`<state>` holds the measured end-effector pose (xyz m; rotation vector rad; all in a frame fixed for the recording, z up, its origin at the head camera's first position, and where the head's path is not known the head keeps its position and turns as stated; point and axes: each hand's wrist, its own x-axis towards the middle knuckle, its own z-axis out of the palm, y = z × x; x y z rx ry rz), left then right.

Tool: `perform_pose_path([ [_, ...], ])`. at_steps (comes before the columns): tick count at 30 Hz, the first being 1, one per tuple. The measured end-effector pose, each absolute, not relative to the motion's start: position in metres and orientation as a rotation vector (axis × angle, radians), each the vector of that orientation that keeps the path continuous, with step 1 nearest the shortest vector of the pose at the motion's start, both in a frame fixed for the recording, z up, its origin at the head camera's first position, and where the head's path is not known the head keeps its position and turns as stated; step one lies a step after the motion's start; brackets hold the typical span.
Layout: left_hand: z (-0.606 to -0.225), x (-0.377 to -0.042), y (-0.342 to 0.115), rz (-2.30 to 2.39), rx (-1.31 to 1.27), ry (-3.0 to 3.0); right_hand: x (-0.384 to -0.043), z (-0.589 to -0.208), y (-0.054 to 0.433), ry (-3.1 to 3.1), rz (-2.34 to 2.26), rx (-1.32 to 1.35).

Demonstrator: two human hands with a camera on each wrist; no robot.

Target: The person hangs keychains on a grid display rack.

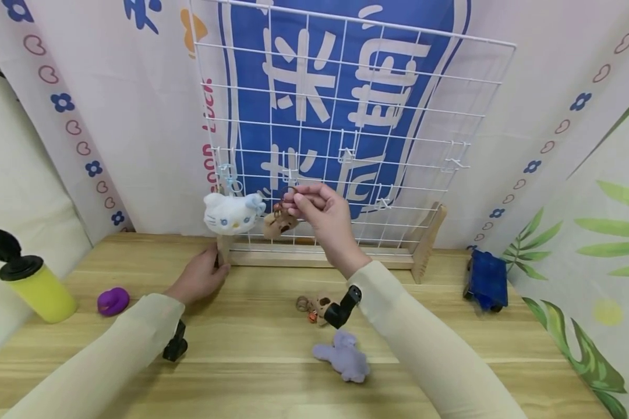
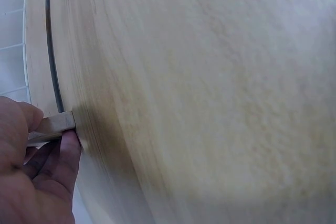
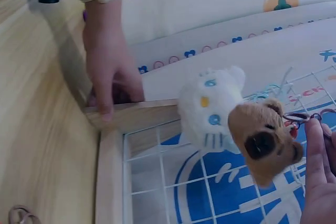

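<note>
My right hand [image 1: 325, 218] pinches the ring and cord of a brown bear plush keychain [image 1: 280, 224], which dangles before the white wire grid [image 1: 325, 125]. In the right wrist view the bear [image 3: 262, 140] has a dark snout and a small red bead by its cord. Down at the grid's left end, my left hand [image 1: 201, 274] grips the wooden foot [image 2: 58, 123] of the stand between thumb and fingers. A white cat-face plush keychain [image 1: 233, 214] with a blue bow hangs from the grid just left of the bear. Several white hooks [image 1: 347, 154] sit on the wires.
On the table lie another brown bear keychain [image 1: 320, 307] and a lilac plush [image 1: 343, 356]. A purple object [image 1: 113, 301] and a yellow cylinder with a black top [image 1: 39, 291] stand at the left. At the right is a blue toy vehicle [image 1: 486, 280]. Printed cloth hangs behind the grid.
</note>
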<state>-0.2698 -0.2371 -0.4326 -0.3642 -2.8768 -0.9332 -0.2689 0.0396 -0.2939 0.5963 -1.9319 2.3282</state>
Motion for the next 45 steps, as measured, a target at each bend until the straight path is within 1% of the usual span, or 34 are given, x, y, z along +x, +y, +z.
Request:
perform_pose_path([
  [12,-0.433,-0.268,-0.237,-0.918,-0.347,-2.883,-0.284,-0.282,0.037,-1.873,2.441,0.458],
  [21,-0.434,-0.27,-0.238,-0.915,-0.363,-2.868,-0.287,-0.275,0.034,-1.905,2.465,0.383],
  [37,-0.433,-0.268,-0.238,-0.917,-0.367,-2.866,-0.292,-0.28,0.028,-2.0,2.425,0.341],
  [45,-0.433,-0.269,-0.237,-0.932,-0.354,-2.88,-0.295,-0.285,0.031,-2.038,2.411,0.277],
])
